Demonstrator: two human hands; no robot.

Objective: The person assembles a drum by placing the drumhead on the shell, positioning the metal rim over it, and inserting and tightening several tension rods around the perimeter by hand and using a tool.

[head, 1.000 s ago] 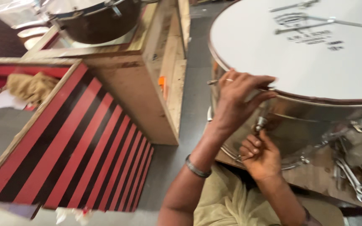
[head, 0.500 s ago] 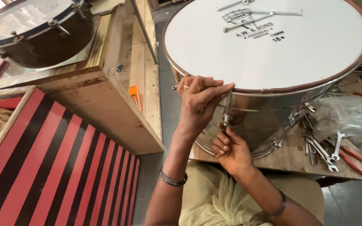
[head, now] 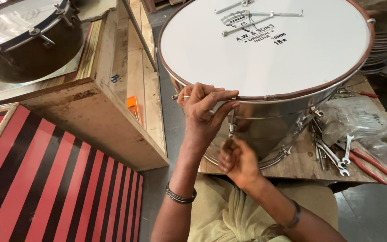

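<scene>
Centre frame: left hand [head: 204, 107] gripping rim of steel drum [head: 265, 58] filling upper right. Just below, right hand [head: 237, 160] closed narrowly at tension rod [head: 232, 122] on shell. Spanners [head: 334, 154] lower right on wooden table [head: 301, 168].

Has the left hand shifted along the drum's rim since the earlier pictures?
No. The left hand stays on the rim of the white-headed drum, just left of the tension rod; only the camera has moved.

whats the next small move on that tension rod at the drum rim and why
Probably keep turning the tension rod with the right hand while the left hand steadies the hook at the drum rim. The right fingers sit at the rod's lower end, with no wrench in hand.
</scene>
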